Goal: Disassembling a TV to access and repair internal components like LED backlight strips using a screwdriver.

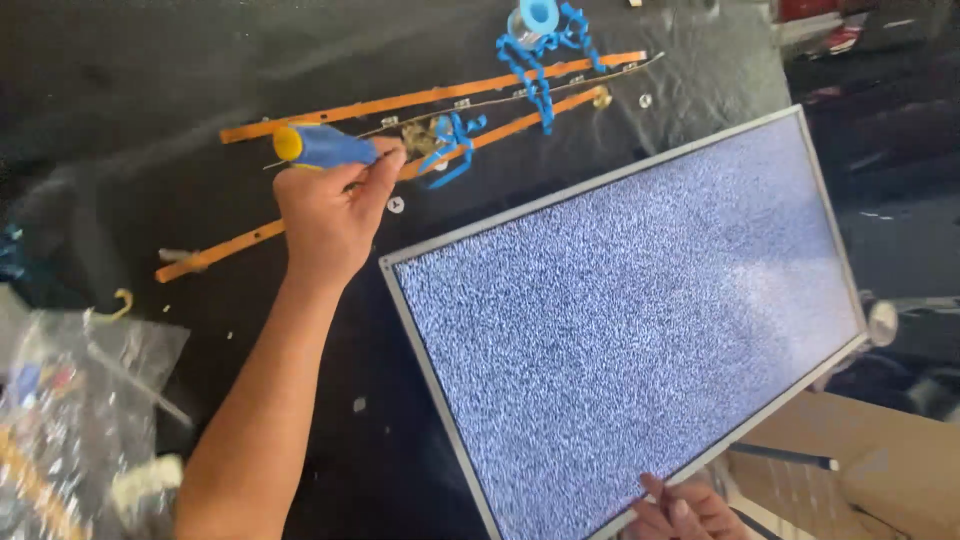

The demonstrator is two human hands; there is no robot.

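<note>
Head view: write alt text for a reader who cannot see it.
A left hand holds a blue and yellow screwdriver over orange strips on a black cloth, while the right hand steadies the lower edge of a tilted flat screen showing grey static. Blue wires cross the strips.

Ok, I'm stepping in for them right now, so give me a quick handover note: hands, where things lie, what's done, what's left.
Left hand: gripping a blue screwdriver with a yellow cap, tip at the orange strips on the black cloth.
Right hand: holding the lower edge of the tilted flat screen panel, which shows static.
Nearby: blue coiled wire, solder spool, loose screws, clear plastic bag at the left.
Done: strips laid out on the cloth.
Left: cannot tell; work at the strips looks unfinished.
</note>
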